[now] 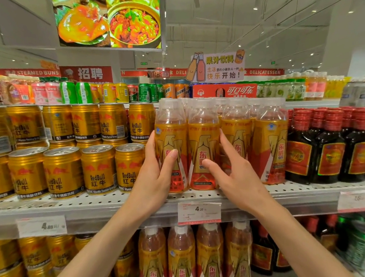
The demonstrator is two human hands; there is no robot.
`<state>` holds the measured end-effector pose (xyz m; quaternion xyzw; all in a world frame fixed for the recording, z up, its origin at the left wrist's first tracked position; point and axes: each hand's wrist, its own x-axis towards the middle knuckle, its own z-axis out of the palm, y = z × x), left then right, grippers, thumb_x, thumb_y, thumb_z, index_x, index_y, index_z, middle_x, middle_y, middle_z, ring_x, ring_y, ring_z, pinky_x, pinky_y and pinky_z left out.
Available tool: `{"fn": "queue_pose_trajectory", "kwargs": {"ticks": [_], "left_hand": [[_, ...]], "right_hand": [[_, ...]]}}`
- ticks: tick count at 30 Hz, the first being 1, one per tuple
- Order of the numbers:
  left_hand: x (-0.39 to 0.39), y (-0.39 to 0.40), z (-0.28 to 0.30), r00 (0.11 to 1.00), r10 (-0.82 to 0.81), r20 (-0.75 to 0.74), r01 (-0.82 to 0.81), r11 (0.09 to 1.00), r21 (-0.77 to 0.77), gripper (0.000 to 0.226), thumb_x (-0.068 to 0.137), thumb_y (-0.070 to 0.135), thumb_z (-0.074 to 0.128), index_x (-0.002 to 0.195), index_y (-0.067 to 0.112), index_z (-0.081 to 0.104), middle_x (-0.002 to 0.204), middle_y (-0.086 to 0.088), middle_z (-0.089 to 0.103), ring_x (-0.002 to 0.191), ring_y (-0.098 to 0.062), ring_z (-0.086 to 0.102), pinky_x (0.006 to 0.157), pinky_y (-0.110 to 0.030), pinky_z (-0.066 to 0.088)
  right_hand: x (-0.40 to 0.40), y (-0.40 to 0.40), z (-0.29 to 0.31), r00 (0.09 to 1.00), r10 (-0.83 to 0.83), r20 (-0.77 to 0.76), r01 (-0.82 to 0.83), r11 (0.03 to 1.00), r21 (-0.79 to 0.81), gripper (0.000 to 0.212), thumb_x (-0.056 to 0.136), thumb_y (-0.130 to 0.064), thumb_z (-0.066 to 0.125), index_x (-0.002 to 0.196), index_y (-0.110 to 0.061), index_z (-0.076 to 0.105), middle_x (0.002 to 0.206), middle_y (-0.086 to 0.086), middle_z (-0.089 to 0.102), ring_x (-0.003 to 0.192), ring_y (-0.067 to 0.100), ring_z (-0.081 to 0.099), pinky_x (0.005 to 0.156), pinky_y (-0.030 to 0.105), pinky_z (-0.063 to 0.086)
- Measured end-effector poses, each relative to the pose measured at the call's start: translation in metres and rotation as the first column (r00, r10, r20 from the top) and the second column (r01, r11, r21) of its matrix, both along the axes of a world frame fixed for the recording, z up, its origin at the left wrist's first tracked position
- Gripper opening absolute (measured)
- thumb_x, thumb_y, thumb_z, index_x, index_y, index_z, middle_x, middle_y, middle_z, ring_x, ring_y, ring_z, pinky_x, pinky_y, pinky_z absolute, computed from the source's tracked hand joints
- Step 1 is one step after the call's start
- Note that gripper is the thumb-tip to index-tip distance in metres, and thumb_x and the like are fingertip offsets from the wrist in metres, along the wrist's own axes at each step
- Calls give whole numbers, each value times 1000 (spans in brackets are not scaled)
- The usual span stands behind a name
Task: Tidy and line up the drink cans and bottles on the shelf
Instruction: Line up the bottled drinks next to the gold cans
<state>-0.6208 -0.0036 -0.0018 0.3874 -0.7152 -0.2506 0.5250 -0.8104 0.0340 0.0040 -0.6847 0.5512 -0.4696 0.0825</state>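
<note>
Several orange-labelled drink bottles with clear caps stand in a row at the shelf's front. My left hand [158,172] grips the leftmost bottle [171,139], thumb across its label and fingers behind its left side. My right hand [231,167] holds the second bottle [203,141], thumb on the label front and fingers reaching between it and the third bottle [237,126]. A fourth bottle [271,140] stands to the right, untouched. Gold Red Bull cans [98,169] fill the shelf to the left, some stacked two high.
Dark bottles with red caps [327,147] stand right of the orange ones. The perforated metal shelf [108,199] carries price tags [199,211] on its edge. More orange bottles [181,257] and gold cans sit on the shelf below. Mixed cans and a Coca-Cola box [224,91] line the top.
</note>
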Motion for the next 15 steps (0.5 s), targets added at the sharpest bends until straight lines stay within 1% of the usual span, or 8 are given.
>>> {"fn": "queue_pose_trajectory", "kwargs": {"ticks": [2,3,6,8,10,11,13,15], "left_hand": [[-1,1,0,1000,9,9,-9,1000,-8,71,102,48,39,158,37,-4,135,37,35,118,20,42,84,4,36],[-1,1,0,1000,11,13,-11,1000,-13,73,102,49,39,158,37,-6,139,34,34,125,15,41,91,0,34],[-1,2,0,1000,1,26,0,999,-34,76,102,50,39,158,36,-9,156,20,28,141,4,31,109,-19,30],[-1,3,-1,999,16,36,-14,998,-59,77,101,51,39,158,36,-12,163,18,18,146,2,24,118,-25,26],[-1,4,-2,996,71,47,-65,991,-120,78,101,52,41,157,37,-11,167,14,10,151,0,15,123,-35,23],[-1,6,-3,992,109,56,-99,981,-168,78,101,49,44,158,37,-9,168,13,8,152,-1,12,124,-36,22],[-1,9,-1,977,197,84,-164,939,-302,78,101,37,51,159,34,-1,169,10,5,153,-1,7,123,-32,20],[-2,12,12,952,283,120,-201,868,-454,78,98,26,60,159,29,11,168,5,8,154,-8,10,120,-32,21]], "right_hand": [[0,-1,-1,1000,9,12,-9,1000,8,82,99,-50,54,160,-41,1,160,-21,25,141,-7,21,122,40,32],[1,-1,-2,1000,12,20,-12,1000,13,81,99,-50,54,160,-41,1,157,-23,27,136,-10,21,122,36,30],[4,2,-4,1000,11,14,-11,1000,12,80,100,-49,51,161,-38,1,142,-27,31,126,-14,24,111,19,26],[4,5,-4,1000,8,-5,-8,1000,1,80,100,-51,51,161,-38,1,150,-23,34,130,-10,27,113,21,26],[-1,8,-3,999,-1,-41,1,1000,-3,80,98,-54,52,161,-39,5,161,-15,32,142,0,32,120,33,32],[-5,11,-2,998,-12,-63,11,1000,-5,78,97,-55,53,161,-38,10,162,-13,32,145,6,35,119,38,36],[-16,18,4,993,-36,-111,32,999,-39,70,97,-52,55,158,-35,26,157,-13,42,142,8,43,116,38,41],[-29,25,13,983,-63,-173,43,992,-117,58,97,-44,60,151,-31,41,142,-14,55,128,2,51,110,32,46]]}}
